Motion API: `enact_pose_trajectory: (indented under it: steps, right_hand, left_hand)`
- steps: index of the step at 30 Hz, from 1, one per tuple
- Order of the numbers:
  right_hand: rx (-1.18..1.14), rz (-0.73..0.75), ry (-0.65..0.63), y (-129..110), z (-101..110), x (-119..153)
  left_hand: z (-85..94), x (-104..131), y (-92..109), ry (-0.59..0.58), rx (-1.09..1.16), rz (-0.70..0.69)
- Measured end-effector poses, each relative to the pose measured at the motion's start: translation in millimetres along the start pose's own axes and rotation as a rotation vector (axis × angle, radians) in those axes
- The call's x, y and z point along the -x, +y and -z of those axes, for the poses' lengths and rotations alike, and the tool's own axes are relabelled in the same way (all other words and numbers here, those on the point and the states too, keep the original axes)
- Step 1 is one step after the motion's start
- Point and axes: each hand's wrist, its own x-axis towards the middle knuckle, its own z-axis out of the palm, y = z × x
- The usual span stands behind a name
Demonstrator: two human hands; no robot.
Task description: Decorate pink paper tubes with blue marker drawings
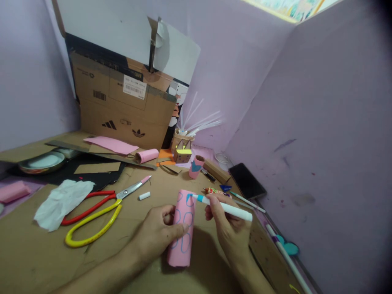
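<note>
A pink tube (180,257) with blue rounded outlines stands tilted over the cardboard surface, its top end pointing away. My left hand (157,230) is closed around its left side, the thumb lying across the front. In my right hand (228,224) is a white marker (234,210) with a blue collar, its tip touching the tube near the top. A small patch of blue fills part of one upper outline. The marker's white cap (144,196) lies on the cardboard, left of the tube.
Scissors (118,202) with red and yellow handles lie at the left beside a crumpled tissue (63,204). Behind stand a cardboard box (122,110), a small pink tube (196,167) and a holder of white sticks (180,139). A phone (247,180) lies at the right wall.
</note>
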Motion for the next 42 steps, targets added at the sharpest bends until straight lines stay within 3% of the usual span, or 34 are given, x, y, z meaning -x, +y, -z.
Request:
enact_pose_trajectory:
  steps: [12, 23, 42]
  right_hand:
    - [-0.108, -0.083, -0.073, 4, 0, 6]
    - [-0.027, -0.004, -0.043, 0, -1, 1]
    - [-0.038, -0.02, 0.024, 4, 0, 0]
  left_hand:
    - [0.5, 0, 0, -0.009, 0.01, -0.001]
    - [-0.3, 0, 1, -0.021, 0.011, -0.012]
    - [0.2, 1, 3, -0.012, -0.02, 0.001]
